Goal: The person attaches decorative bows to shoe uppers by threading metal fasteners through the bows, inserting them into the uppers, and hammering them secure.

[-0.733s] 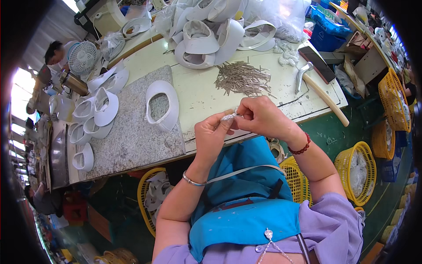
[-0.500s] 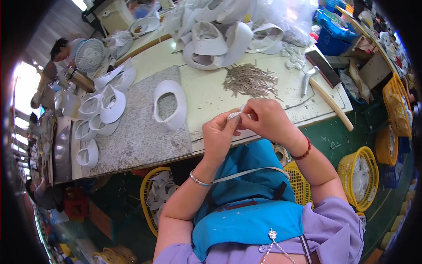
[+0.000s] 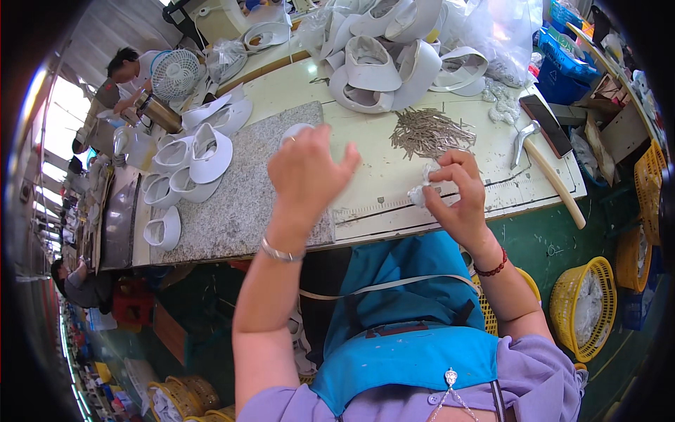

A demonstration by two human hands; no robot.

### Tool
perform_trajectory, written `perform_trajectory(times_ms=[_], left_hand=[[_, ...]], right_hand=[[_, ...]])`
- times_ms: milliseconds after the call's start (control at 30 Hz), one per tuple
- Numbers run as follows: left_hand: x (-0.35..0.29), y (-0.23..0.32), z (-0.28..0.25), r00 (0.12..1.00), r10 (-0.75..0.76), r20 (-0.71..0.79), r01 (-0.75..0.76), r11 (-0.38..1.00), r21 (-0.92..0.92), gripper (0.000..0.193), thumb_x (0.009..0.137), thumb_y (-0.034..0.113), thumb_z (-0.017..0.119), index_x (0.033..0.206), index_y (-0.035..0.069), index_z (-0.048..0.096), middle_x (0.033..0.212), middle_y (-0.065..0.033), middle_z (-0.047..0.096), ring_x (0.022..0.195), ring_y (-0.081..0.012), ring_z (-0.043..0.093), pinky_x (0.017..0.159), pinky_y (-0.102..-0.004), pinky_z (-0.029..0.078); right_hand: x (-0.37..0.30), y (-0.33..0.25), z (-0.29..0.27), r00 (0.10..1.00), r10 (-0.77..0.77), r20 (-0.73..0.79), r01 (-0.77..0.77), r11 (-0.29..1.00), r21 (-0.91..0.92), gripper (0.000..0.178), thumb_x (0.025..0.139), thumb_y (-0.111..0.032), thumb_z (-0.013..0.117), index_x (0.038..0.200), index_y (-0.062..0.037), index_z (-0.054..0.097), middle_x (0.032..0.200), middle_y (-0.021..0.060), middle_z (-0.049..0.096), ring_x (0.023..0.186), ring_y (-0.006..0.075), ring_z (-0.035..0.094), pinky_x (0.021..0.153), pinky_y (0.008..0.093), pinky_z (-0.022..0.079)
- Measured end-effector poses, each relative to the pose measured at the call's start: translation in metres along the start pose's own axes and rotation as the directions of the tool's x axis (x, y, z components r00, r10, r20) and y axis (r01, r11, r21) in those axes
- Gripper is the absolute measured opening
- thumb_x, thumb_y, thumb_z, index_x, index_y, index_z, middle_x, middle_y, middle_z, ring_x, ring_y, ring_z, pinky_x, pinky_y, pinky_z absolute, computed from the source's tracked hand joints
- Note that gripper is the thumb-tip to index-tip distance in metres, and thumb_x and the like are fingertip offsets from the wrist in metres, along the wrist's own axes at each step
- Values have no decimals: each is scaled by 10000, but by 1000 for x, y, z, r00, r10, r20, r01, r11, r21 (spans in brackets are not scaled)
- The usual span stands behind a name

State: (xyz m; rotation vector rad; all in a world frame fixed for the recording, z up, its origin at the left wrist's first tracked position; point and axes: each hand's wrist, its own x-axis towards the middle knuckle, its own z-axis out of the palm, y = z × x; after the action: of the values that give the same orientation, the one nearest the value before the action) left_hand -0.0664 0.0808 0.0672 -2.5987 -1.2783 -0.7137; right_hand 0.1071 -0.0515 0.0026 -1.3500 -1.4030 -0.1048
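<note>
My left hand (image 3: 309, 176) reaches over the grey speckled stone slab (image 3: 242, 179), its thumb spread away from the fingers. Beneath those fingers lies a white shoe-upper-like piece (image 3: 295, 130), mostly covered; whether they touch it I cannot tell. To the right, above the table's front edge, my right hand (image 3: 460, 200) pinches a small crumpled white trim (image 3: 420, 195) between thumb and fingers. Just beyond that hand is a heap of thin brownish metal-looking strips (image 3: 430, 133).
White shoe-upper-like pieces (image 3: 211, 155) line the slab's left side; more are heaped (image 3: 369, 67) at the back. A hammer (image 3: 545, 172) and a dark flat block (image 3: 547, 126) lie at right. A yellow basket (image 3: 583, 309) stands on the floor. Another person sits near a fan (image 3: 176, 74).
My hands have parted. The left has moved left to the white piece on the slab; the right has moved slightly right, keeping the crumpled trim. The view has shifted a little.
</note>
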Motion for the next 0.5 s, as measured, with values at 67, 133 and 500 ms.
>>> perform_trajectory(times_ms=[67,133,500], left_hand=[[24,-21,10,978,-46,202,29,996,85,385,721,297,636,1033,71,644,870,-109,665,776,-278,639,676,-378,496],[31,-42,18,916,-106,388,41,984,174,403,723,301,628,1056,74,635,888,-114,667,800,-293,638,698,-393,493],[-9,-2,-2,901,-103,422,407,-135,-903,398,816,138,533,1183,-13,513,705,15,502,634,-43,477,559,-182,414]], right_hand=[[-4,-4,3,995,-100,3,100,993,-70,178,684,-20,672,830,-33,573,900,96,588,835,223,571,635,300,473],[-11,-9,9,984,-76,160,54,989,137,195,687,-31,671,845,-30,557,958,106,609,833,248,592,661,306,484],[9,-27,3,987,-41,154,0,966,259,207,690,3,644,871,-14,543,1010,139,601,847,285,600,722,345,493]])
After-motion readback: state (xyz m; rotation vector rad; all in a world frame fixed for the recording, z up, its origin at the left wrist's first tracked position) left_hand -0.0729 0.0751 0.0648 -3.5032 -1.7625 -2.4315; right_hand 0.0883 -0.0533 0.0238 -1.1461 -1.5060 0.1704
